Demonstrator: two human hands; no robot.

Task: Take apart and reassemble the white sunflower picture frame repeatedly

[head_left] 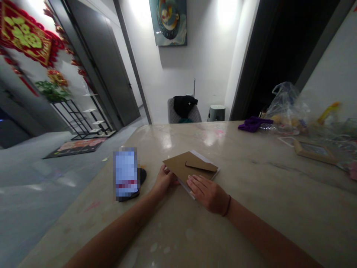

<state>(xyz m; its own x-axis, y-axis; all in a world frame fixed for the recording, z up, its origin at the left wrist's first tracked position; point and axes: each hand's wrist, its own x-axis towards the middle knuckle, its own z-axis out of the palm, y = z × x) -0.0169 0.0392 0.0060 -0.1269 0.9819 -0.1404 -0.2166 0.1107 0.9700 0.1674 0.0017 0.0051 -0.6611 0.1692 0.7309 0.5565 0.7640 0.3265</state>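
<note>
A picture frame (181, 162) lies face down on the table, its brown backing board uppermost. A brown stand flap (202, 166) shows on that board, and a white edge peeks out beneath it at the far and near sides. My left hand (164, 182) grips the frame by its left side, with some fingers hidden under the board. Flat on the near right part of the backing rests my right hand (208, 191), fingers stretched out, a dark band around its wrist.
A phone (126, 173) with a blurred screen stands on a dark holder at left. On the right are a purple cloth (253, 124), a clear plastic bag (287, 106) and a wooden frame (315, 152). Beyond the table stands a grey chair (170, 111) with black clothing.
</note>
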